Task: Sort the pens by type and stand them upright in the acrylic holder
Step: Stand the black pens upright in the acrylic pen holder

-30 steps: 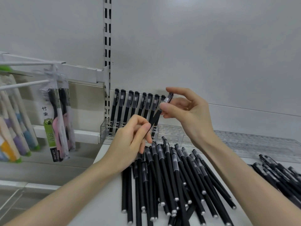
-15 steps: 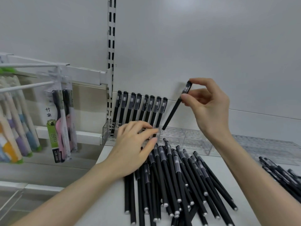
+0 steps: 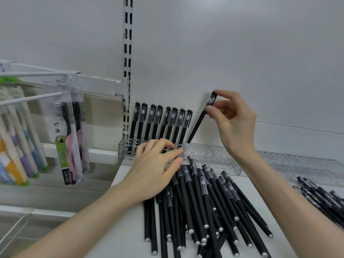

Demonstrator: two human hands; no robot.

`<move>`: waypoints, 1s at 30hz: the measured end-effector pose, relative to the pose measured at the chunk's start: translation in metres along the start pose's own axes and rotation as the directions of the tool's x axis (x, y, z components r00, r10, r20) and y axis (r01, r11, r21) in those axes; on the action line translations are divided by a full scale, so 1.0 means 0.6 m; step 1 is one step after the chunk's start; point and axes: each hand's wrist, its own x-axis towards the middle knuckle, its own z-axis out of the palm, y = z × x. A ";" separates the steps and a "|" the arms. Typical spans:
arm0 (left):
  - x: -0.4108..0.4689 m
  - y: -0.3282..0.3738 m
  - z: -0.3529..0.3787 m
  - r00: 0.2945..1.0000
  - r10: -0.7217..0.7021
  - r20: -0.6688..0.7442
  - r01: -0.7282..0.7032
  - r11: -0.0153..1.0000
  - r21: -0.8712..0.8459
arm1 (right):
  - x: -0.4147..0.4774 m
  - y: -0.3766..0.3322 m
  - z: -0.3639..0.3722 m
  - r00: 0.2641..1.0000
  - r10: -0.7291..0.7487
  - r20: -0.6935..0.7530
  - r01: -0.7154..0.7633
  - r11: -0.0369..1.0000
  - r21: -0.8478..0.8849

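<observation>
Since a second earlier, the left hand [image 3: 156, 164] had let go of the pen [image 3: 198, 125] and dropped onto the pile of pens [image 3: 201, 202], while the right hand [image 3: 234, 123] had carried that pen up and to the right.

Head view: the right hand pinched the pen near its cap between thumb and forefinger, the other fingers loosely curled. The pen was tilted, its lower end at the back of the clear holder [image 3: 202, 151], just right of the row of pens [image 3: 162, 123] standing there; whether it had entered a hole could not be told. The left hand lay with relaxed, slightly bent fingers on the pile's top ends, gripping nothing. The pile was fanned across the white tabletop [image 3: 126, 229]. A second heap [image 3: 320, 198] lay well apart at the right edge. Toothbrush packs [image 3: 68, 142] hung on hooks at the left.
</observation>
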 end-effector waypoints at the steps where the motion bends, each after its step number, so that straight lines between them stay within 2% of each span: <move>1: 0.000 0.000 0.000 1.000 -0.001 0.001 0.001 1.000 0.006 | -0.003 0.004 0.004 1.000 0.004 0.018 -0.004 1.000 -0.009; 6: 0.000 0.002 0.000 1.000 -0.007 -0.007 0.007 1.000 0.010 | -0.017 0.023 0.019 0.988 0.038 0.148 -0.027 0.997 -0.078; 10: 0.000 0.004 -0.001 1.000 -0.010 -0.006 0.010 1.000 0.015 | -0.012 0.023 0.020 0.979 0.074 0.189 -0.061 0.996 -0.072; 16: 0.001 0.006 -0.001 1.000 -0.022 0.004 0.022 0.999 0.031 | -0.008 0.016 0.019 0.975 0.100 0.197 -0.078 0.990 -0.114; 21: 0.002 0.008 -0.004 1.000 -0.028 0.004 0.028 0.999 0.026 | -0.009 0.014 0.017 0.963 0.081 0.257 -0.027 0.978 -0.205; 30: 0.009 0.025 -0.024 0.996 -0.065 0.068 0.059 0.995 0.077 | -0.033 0.003 0.010 0.971 0.116 0.210 -0.067 0.971 -0.229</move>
